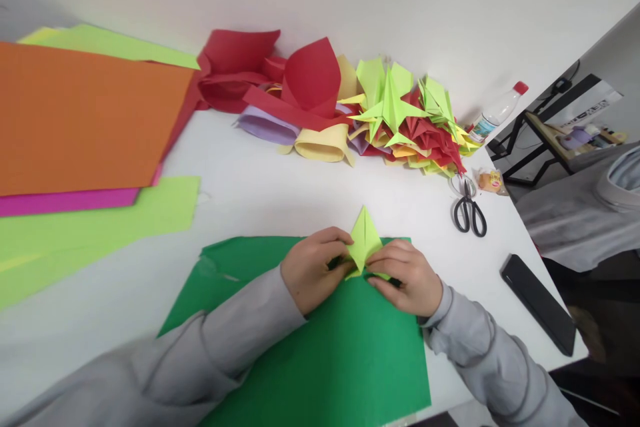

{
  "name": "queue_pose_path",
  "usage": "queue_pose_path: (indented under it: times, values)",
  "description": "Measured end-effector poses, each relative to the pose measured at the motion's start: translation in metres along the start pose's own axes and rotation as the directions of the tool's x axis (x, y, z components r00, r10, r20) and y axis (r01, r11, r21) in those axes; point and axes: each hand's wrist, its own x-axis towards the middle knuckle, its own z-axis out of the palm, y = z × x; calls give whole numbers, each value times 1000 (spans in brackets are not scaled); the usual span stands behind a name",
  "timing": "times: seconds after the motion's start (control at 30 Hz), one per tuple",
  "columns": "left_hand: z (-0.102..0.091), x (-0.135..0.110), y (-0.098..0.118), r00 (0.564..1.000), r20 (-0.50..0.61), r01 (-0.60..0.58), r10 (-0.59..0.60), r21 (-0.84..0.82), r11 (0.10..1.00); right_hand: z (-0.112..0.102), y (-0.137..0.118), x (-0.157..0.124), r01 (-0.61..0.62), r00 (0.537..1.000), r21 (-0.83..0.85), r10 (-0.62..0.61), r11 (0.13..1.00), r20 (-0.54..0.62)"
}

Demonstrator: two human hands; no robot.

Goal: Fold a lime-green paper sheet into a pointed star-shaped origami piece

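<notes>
A small lime-green piece of folded paper [365,238], diamond-shaped with a crease down its middle, is held between both hands above the green sheet [345,353]. My left hand [320,265] pinches its left side with thumb and fingers. On its right, my right hand [406,275] grips the lower edge, fingers curled over the paper. The paper's top point faces away from me. The fingertips hide parts of its lower sides.
Large coloured sheets [90,120] lie at the left. Along the wall are rolled red papers [313,80] and a heap of folded paper shapes [393,103]. Scissors [469,210], a bottle [497,113], a wrapped snack [490,181] and a black phone-like object [539,303] are on the right.
</notes>
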Motion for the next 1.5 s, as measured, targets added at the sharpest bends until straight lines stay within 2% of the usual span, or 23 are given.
queue_pose_path:
  times: [0.27, 0.47, 0.63, 0.73, 0.87, 1.0, 1.17, 1.33, 1.5]
  values:
    - [-1, -2, -2, 996, 52, 73, -76, 54, 996, 0, 1, 0, -2, 1000, 16, 2, 1000, 0]
    - [-4, 0, -2, 987, 66, 150, -150, 5, 989, -1, -2, -1, 61, 998, -87, -58, 994, 40]
    - [-13, 3, 4, 959, 115, 266, -259, -45, 963, 0, -1, -3, 78, 996, -115, -73, 990, 48]
    - [-16, 1, 7, 976, 78, 201, -201, 13, 980, 0, 0, -4, 60, 997, -103, -56, 993, 44]
    - [-19, -2, 6, 996, 88, 22, -29, 75, 997, 0, -1, -5, 44, 998, -125, -38, 991, 51]
    - [-23, -4, 3, 985, 129, -135, 114, 166, 977, -2, -2, -5, 38, 998, -131, -32, 991, 48]
    - [-24, -5, 9, 950, 246, -269, 193, 330, 905, -5, 1, -6, -10, 999, -129, 14, 992, 29]
    - [-22, -10, 20, 937, 293, -310, 190, 445, 840, -7, 7, -9, -91, 996, -71, 91, 993, -7]
    - [-22, -11, 17, 951, 244, -274, 192, 368, 889, -9, 10, -6, -118, 993, 17, 118, 993, -22]
